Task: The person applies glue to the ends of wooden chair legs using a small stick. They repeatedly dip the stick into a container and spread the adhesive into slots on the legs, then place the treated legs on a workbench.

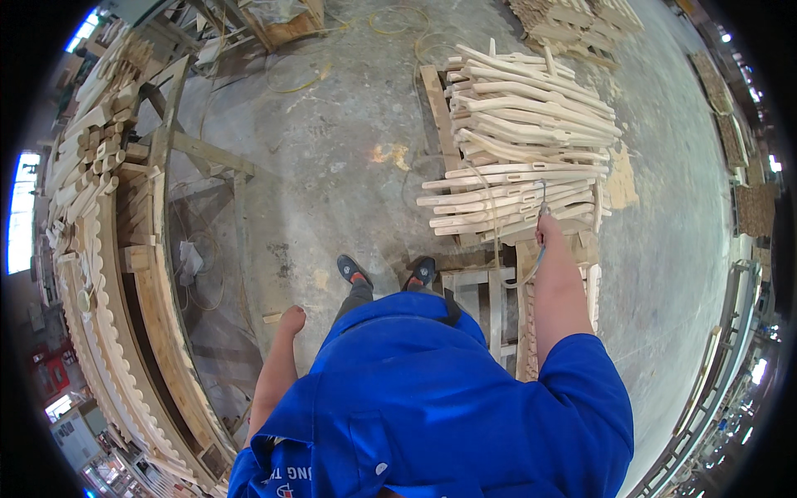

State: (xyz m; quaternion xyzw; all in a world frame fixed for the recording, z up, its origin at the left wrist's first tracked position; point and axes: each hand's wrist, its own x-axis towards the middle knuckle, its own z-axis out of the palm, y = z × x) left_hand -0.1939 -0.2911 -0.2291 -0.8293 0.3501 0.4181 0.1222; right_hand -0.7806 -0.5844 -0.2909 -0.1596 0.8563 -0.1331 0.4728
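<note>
My right hand (545,227) reaches out at the right, fingers wrapped round a slim air blow gun (544,199) whose thin metal nozzle points away from me. Under the nozzle lie long pale wooden pieces with slots (519,173), set side by side. A thin, light hose (496,212) loops over these pieces and runs back towards my right hand. At the left, my left hand (292,319) hangs low above the floor, fingers curled and nothing visible in them.
Beyond the slotted pieces, curved wooden pieces (531,104) form a stack. A wooden frame (477,278) stands just right of my feet. Along the left runs a wooden rack (154,290) loaded with pale pieces. A yellow hose (303,87) lies on the concrete floor (307,174).
</note>
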